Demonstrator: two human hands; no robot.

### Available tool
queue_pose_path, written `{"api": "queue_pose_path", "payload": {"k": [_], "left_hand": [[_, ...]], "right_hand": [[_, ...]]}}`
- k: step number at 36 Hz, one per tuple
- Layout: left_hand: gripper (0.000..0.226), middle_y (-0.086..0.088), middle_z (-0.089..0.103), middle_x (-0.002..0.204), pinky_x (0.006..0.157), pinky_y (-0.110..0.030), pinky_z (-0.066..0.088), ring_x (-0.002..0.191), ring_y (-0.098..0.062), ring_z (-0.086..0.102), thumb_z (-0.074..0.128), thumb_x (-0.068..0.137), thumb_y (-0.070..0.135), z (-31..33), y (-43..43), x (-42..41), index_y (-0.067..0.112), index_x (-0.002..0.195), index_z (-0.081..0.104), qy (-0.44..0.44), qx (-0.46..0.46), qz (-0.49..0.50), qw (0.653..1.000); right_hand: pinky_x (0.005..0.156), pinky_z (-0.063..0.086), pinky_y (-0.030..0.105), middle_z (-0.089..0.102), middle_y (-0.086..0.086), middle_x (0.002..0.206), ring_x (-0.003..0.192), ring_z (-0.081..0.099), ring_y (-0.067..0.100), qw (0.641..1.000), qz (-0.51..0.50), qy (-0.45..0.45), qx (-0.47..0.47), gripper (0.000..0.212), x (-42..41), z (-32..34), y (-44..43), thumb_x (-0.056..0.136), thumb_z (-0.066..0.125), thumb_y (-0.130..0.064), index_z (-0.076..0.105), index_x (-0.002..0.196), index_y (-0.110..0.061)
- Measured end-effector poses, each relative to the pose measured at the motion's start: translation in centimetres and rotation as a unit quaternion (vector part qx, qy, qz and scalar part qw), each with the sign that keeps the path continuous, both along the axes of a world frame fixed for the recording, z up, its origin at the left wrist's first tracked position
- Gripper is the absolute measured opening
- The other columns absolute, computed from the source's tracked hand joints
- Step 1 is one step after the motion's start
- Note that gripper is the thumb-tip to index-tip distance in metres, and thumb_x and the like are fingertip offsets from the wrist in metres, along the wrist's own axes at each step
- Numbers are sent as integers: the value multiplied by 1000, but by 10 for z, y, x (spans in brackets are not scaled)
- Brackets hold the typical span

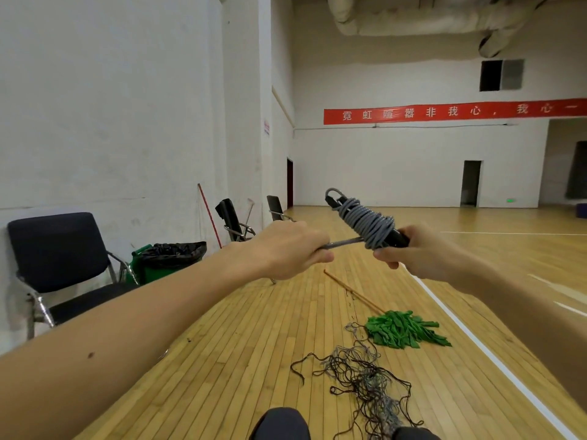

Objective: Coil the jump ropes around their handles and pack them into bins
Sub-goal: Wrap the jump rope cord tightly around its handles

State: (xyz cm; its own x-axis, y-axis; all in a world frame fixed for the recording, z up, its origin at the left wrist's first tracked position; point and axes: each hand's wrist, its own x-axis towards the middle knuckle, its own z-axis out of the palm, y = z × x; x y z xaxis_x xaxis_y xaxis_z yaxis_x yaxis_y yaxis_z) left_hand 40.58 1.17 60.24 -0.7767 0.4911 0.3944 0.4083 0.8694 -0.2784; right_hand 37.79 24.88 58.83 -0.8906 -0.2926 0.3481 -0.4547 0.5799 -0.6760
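A wide wooden floor (241, 344) is stretching away through a sports hall, with a black chair (60, 252) standing against the left wall and a green bin (171, 258) lined with a black bag just beyond it. Whether that bin is meant for packing cannot be told. A green-headed mop (403, 331) is lying on the boards, and just beside it a loose tangle of ropes (365, 376) is waiting to be sorted.

Up at chest height, the right hand (425, 252) is gripping the lower end of the black handles (400, 239), fingers curled tight around them. The grey jump rope (365, 220) is sitting wound around those handles in a thick bundle. The left hand (286, 249) is closing its fingers on the short free end (343, 242), pulling it taut sideways.

The coiling looks to be nearing its finish. The next move is calling for tucking or cinching that end under a turn so the bundle is holding firm, while the handles are kept steady.
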Motion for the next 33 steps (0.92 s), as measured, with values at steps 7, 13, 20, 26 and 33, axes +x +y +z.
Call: {"api": "queue_pose_path", "payload": {"k": [7,13,20,26,33], "left_hand": [[23,11,43,74,74,-31,46,74,-14,50,42,106,36,1,27,20,19,90,46,45,-80,-57,994],[31,8,51,78,63,-29,42,80,-15,60,51,100,45,28,31,24,16,101,61,127,-188,-70,971],[46,16,50,66,64,-26,44,70,-6,53,71,74,65,36,32,27,20,83,65,38,-117,-129,984],[36,17,56,60,61,-24,45,57,1,51,89,67,42,20,19,26,16,81,69,-169,141,-179,959],[26,2,68,81,66,-24,50,69,-8,64,85,74,36,-13,-12,3,16,83,71,-287,400,-230,840]], "right_hand": [[39,33,13,57,1,65,36,41,-1,999,-19,-6,31,17,-2,-4,-13,95,67,-15,65,84,-3],[38,32,10,58,-4,58,34,44,-2,994,-20,11,111,26,8,-4,-17,94,69,-15,62,69,-11],[49,36,21,60,-8,63,50,45,8,933,155,-125,299,16,31,-13,-31,92,70,-23,64,78,-18],[49,33,18,60,-10,69,55,42,8,882,296,-215,299,9,37,-9,-21,94,70,-21,66,87,-23],[51,36,17,58,-9,73,60,42,12,876,401,-201,176,23,19,-18,-23,93,67,-22,64,102,-2]]}}
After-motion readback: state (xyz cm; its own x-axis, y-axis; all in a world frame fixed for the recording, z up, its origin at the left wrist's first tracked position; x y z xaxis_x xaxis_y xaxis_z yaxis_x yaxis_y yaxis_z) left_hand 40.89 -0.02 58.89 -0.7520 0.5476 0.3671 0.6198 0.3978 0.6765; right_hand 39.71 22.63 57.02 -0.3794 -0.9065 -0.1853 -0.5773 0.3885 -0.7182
